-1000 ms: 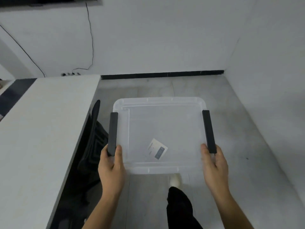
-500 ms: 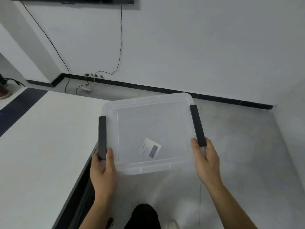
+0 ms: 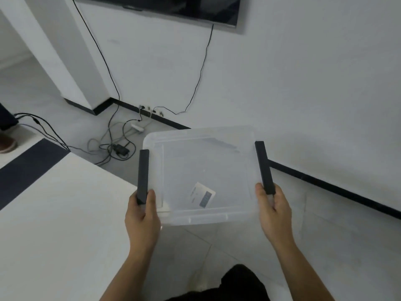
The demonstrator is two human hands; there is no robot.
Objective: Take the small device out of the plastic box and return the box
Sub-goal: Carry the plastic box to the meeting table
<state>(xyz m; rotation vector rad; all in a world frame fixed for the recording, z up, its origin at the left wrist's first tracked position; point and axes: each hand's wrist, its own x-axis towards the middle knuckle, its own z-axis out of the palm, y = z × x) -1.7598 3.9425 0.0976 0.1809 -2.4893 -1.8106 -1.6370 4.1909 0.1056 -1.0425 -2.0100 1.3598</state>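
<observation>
White wall fills the upper half of the view, with a dark screen (image 3: 165, 6) mounted at 12 o'clock and thin cables (image 3: 201, 68) hanging from it down to sockets at the black skirting. A pale table (image 3: 54, 224) spreads across the 8 o'clock area, its corner reaching under the left edge of the box. The grey tiled floor (image 3: 325, 224) lies at 4 o'clock; a tangle of leads and a power adapter (image 3: 121, 148) lies on it at 10 o'clock.

At the centre, a clear plastic box (image 3: 204, 174) with its lid on is held in the air, level, partly over the table corner and partly over the floor. A black latch bar (image 3: 143, 174) runs along its left side and another black latch bar (image 3: 263, 167) along the right. A small white and grey label (image 3: 202, 194) shows through the plastic near the close edge.

The left hand (image 3: 142, 216) has its grip closed round the near end of the left bar, thumb on top. The right hand (image 3: 274, 213) has its grip closed on the near end of the right bar.
</observation>
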